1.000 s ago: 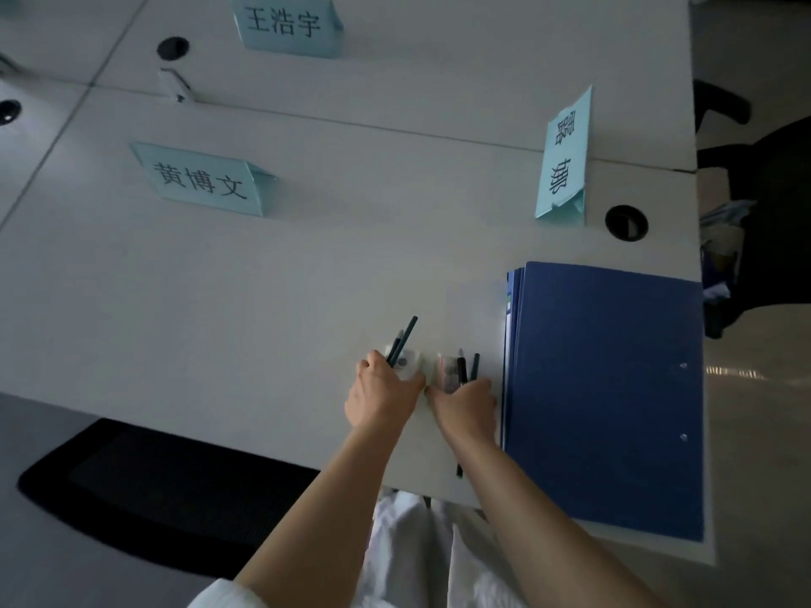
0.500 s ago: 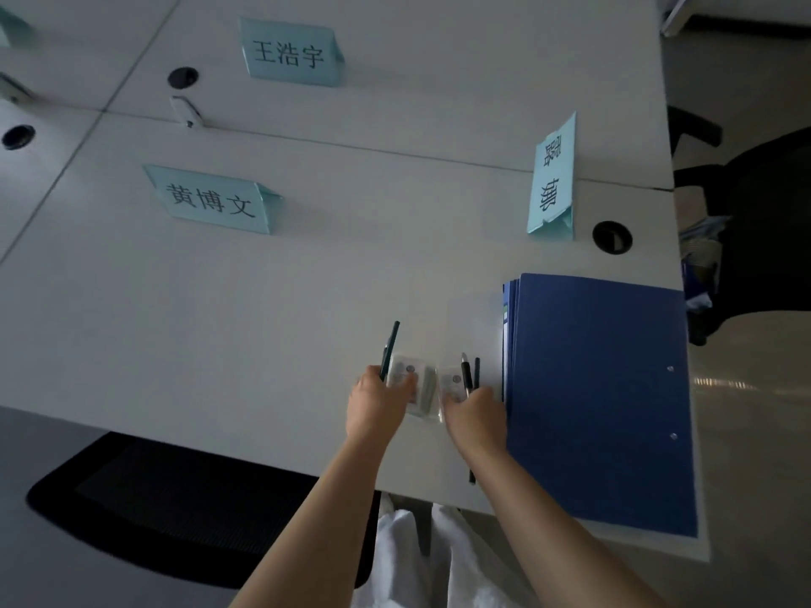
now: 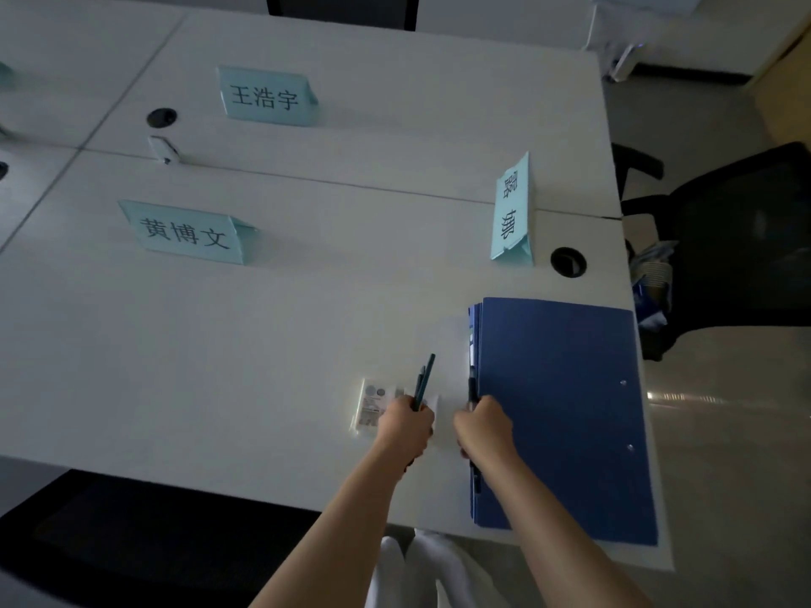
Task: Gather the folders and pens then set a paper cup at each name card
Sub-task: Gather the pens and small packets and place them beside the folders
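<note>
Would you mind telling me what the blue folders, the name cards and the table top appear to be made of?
The blue folders look like matte plastic or coated card: stiff flat covers with small rivets, faint sheen. The name cards seem to be light blue paper, folded into tents with printed black characters. The table looks like smooth white laminate, with seams between panels and round cable holes; the core cannot be told.

One head-worn view, looking forward and steeply down over the white table (image 3: 219, 344). It sits close above the near edge, both forearms reaching in from the bottom. The far side and a chair (image 3: 724, 239) show at right.
</note>
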Motion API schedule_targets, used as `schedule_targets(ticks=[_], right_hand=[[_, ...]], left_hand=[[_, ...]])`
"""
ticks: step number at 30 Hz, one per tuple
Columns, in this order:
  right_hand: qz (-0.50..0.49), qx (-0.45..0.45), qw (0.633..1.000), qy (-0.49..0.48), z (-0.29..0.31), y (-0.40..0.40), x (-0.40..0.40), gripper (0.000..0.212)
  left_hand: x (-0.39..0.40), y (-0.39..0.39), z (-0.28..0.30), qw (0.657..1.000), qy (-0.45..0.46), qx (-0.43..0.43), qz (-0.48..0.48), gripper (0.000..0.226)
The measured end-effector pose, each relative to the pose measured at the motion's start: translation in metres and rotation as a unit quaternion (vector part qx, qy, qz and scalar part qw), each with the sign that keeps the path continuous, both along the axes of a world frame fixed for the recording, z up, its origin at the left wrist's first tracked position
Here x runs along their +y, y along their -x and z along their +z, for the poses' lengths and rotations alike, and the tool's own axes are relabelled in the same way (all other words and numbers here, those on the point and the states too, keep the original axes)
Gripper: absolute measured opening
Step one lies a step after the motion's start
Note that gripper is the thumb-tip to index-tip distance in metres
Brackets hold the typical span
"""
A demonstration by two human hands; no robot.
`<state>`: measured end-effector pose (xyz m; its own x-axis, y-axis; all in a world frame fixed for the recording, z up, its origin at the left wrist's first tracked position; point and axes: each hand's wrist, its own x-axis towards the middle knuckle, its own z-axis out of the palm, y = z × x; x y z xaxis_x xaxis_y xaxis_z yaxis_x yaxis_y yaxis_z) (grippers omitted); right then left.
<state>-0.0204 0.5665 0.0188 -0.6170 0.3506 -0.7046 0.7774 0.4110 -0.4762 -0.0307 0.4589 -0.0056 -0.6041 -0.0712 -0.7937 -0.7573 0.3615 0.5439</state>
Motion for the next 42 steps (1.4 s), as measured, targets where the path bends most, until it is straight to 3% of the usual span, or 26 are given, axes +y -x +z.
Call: schedule_targets(ticks=[8, 14, 18, 22, 24, 26, 28, 30, 42], right_hand=[[0.006, 0.010, 1.000, 0.026, -0.005, 0.011, 0.006, 0.024], [0.051, 0.037, 0.998, 0.021, 0.001, 0.007, 0.013, 0.030], [0.062, 0.043, 0.996, 0.039, 0.010, 0.008, 0.022, 0.022], [0.078, 0.067, 0.994, 0.025, 0.018, 0.009, 0.027, 0.026], [0.079, 0.071, 0.994, 0.026, 0.017, 0.010, 0.031, 0.018], [0.079, 0.067, 0.994, 0.026, 0.018, 0.006, 0.038, 0.013], [0.068, 0.074, 0.994, 0.036, 0.017, 0.001, 0.047, 0.023], [0.056, 0.088, 0.993, 0.049, 0.015, -0.010, 0.058, 0.033], [-0.007, 0.091, 0.994, 0.065, 0.001, -0.146, 0.095, 0.024]], left_hand=[[0.025, 0.012, 0.002, 0.999, 0.012, -0.011, -0.030, 0.012], [0.033, 0.007, -0.013, 0.999, 0.036, -0.006, -0.034, 0.031], [0.031, 0.003, -0.021, 0.998, 0.051, 0.001, -0.035, 0.038], [0.023, -0.003, -0.023, 0.998, 0.051, 0.004, -0.024, 0.029], [0.018, -0.006, -0.028, 0.999, 0.032, -0.001, -0.035, 0.022], [0.018, -0.010, -0.014, 0.999, 0.027, 0.021, 0.010, 0.019], [0.016, -0.017, -0.001, 0.998, 0.023, 0.042, 0.044, 0.019], [0.013, -0.027, 0.011, 0.997, 0.012, 0.067, 0.048, 0.018], [0.011, -0.150, 0.016, 0.994, -0.030, 0.096, 0.032, 0.016]])
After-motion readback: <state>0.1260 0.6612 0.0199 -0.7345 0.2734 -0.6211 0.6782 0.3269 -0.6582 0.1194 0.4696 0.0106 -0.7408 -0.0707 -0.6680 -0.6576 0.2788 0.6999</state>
